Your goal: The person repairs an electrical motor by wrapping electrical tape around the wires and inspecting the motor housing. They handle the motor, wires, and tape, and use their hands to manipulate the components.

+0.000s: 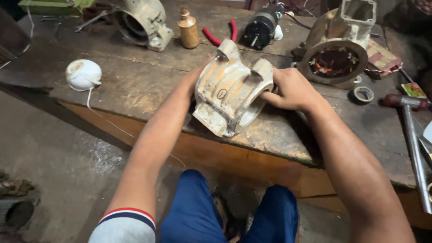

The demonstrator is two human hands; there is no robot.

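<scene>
A worn, dark wooden workbench [135,85] fills most of the view, its front edge running slantwise above the person's blue-trousered knees [193,211]. On the bench near that front edge stands a cream-painted, ribbed cast-metal motor housing [227,87], tilted with its footed base turned toward the camera. The two hands are apart, one on either side of it: the right hand [292,90] grips its right rim with fingers curled onto the edge, while the left hand [191,83] is pressed against its left side (most of that hand is hidden behind the casting, so how the fingers sit cannot be told).

At the back right rests a second, larger grimy motor body with copper windings showing in its round opening [335,58]. Back left lies another pale rusted metal end casing [141,22]. A white ball of string [83,74] sits well to the left, its loose thread trailing over the bench edge. Behind the held housing are a small black electric motor [261,29], a brass-coloured oil bottle [188,29] and red-handled pliers [220,36]. At the far right lie a red-handled hammer [411,121] and a small roll of tape [363,94].
</scene>
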